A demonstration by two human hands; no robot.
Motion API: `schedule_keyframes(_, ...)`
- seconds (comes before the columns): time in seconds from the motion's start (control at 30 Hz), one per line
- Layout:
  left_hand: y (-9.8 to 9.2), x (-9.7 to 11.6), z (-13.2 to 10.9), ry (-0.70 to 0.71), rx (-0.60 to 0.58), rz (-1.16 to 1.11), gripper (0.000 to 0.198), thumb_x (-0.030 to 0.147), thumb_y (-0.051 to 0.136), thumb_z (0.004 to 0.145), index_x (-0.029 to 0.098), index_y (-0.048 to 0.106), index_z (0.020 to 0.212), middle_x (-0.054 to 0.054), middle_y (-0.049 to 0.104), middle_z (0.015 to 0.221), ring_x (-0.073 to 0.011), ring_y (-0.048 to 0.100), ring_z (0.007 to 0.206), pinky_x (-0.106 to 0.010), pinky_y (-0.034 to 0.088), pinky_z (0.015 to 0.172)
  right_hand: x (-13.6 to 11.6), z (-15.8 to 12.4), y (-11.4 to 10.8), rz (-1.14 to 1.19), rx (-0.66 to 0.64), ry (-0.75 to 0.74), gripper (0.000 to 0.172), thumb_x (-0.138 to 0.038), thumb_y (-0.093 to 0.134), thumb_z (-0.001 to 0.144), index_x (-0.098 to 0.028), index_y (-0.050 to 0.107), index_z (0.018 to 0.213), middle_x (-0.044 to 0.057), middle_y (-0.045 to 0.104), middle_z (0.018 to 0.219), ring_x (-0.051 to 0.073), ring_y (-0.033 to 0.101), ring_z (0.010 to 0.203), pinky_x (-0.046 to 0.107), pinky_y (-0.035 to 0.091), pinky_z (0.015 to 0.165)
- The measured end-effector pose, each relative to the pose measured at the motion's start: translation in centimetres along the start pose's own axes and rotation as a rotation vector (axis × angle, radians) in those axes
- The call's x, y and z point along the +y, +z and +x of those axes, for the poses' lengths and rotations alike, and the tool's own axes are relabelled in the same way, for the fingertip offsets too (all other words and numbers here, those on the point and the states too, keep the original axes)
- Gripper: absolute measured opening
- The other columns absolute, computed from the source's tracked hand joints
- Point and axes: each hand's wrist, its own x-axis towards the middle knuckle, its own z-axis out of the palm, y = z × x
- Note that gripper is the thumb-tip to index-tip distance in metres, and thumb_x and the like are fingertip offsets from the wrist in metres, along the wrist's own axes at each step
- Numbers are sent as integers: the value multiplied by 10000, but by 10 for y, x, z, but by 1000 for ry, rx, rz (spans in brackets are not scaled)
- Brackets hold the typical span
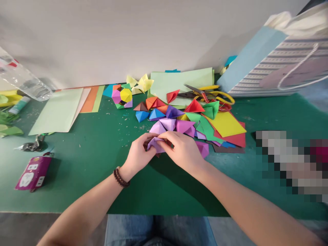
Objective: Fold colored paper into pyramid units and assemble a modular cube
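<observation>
Both my hands meet over the green table top (97, 143), pinching a folded purple paper piece (156, 143) between them. My left hand (138, 153), with a brown bead bracelet at the wrist, grips its left side. My right hand (181, 148) closes its fingers on the right side and partly covers it. A dark brown folded bit shows under the purple one. Just beyond my fingers lies a heap of folded paper pyramids (169, 114) in purple, blue, orange, red and green.
A multicoloured paper ball (122, 96) and yellow folded shapes (139, 83) sit behind the heap. Scissors (205, 94) lie on pale green sheets. Flat coloured squares (227, 124) at right, paper sheets (61, 109) at left, a striped gift bag (276, 65), a plastic bottle (23, 80), a magenta pack (33, 172).
</observation>
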Motion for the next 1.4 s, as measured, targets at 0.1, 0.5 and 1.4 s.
schedule_keyframes(0.1, 3, 2, -4, 28, 63, 41, 344, 62, 527, 751, 182, 562, 1072, -27, 721, 887, -131, 679, 623, -252, 544, 618, -1, -1, 0, -2, 15, 5, 146, -256, 541, 933, -194, 634, 840, 40, 732, 769, 192, 681, 691, 281, 443, 571)
schedule_keyframes(0.5, 3, 7, -5, 7, 89, 217, 146, 122, 520, 824, 205, 551, 940, 19, 691, 740, -132, 653, 533, -229, 490, 517, -2, 2, -1, 100, -98, 157, 150, -306, 635, 880, -207, 604, 770, 4, 721, 696, 169, 660, 586, 269, 409, 516)
schedule_keyframes(1.4, -3, -3, -7, 706, 246, 456, 293, -85, 579, 689, 192, 573, 785, -9, 750, 900, -132, 717, 832, -232, 578, 738, 7, 0, -5, 56, 201, -473, 127, -92, 588, 900, -213, 611, 869, 17, 727, 753, 166, 681, 711, 294, 564, 650)
